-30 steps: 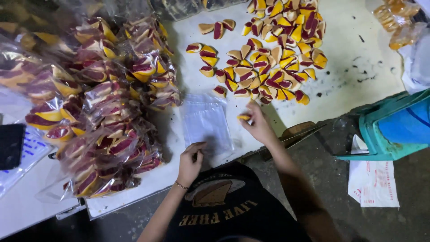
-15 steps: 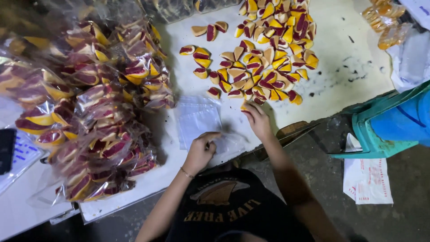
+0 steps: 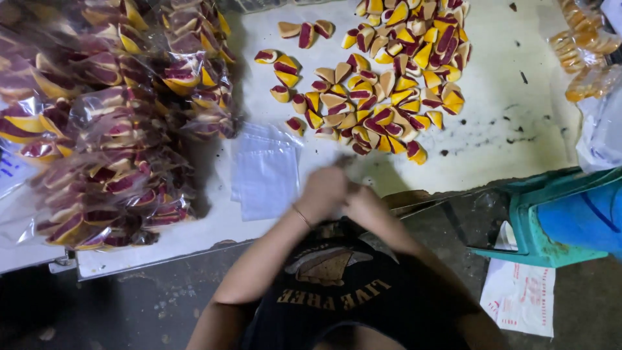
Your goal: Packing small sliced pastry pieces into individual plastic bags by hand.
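**Hands meet at the table edge beside the empty bags**

Packed clear bags [image 3: 110,123] fill the left side of the table, heaped on one another, each stuffed with wedge-shaped pieces in yellow, dark red and tan. Just to their right lies a flat stack of empty clear bags [image 3: 265,172], with nothing in them. Beyond that, a loose pile of the same wedge pieces [image 3: 382,78] is spread over the middle of the table, uncontained. At the far right edge sit a few more clear bags of orange-brown pieces [image 3: 583,55].

The left hand [image 3: 322,192] and right hand [image 3: 363,201] are together at the near edge of the table, just right of the empty stack and below the loose pile. Both are blurred by motion; they look curled and touching, perhaps around something small, but I cannot tell how far either is closed or what it holds.

The table [image 3: 505,123] is a pale, stained board with dark specks. Below it is a dark, rough floor, with a teal plastic stool [image 3: 544,227] at the right and a printed paper sheet [image 3: 518,298] lying beside it.
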